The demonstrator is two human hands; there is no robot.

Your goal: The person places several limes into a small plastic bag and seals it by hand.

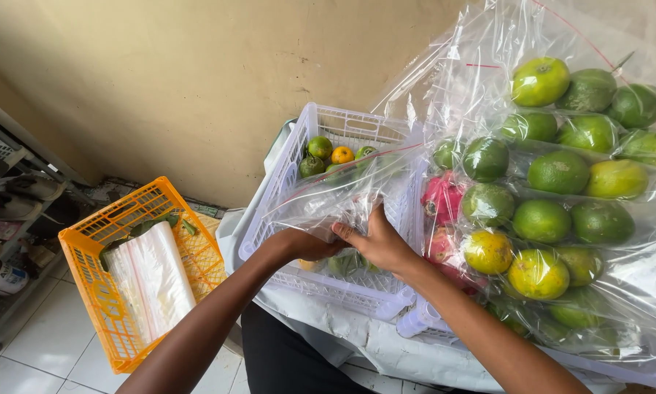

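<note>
Your left hand and right hand both pinch a clear plastic bag, held together over the white basket. That keeps its mouth above the citrus.

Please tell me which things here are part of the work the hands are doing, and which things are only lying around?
In use:
left hand and right hand, both gripping the clear plastic bag
white crate with small citrus fruits

Lying about:
orange crate holding a stack of bags
bagged green citrus
pink dragon fruit
shoe rack
</note>
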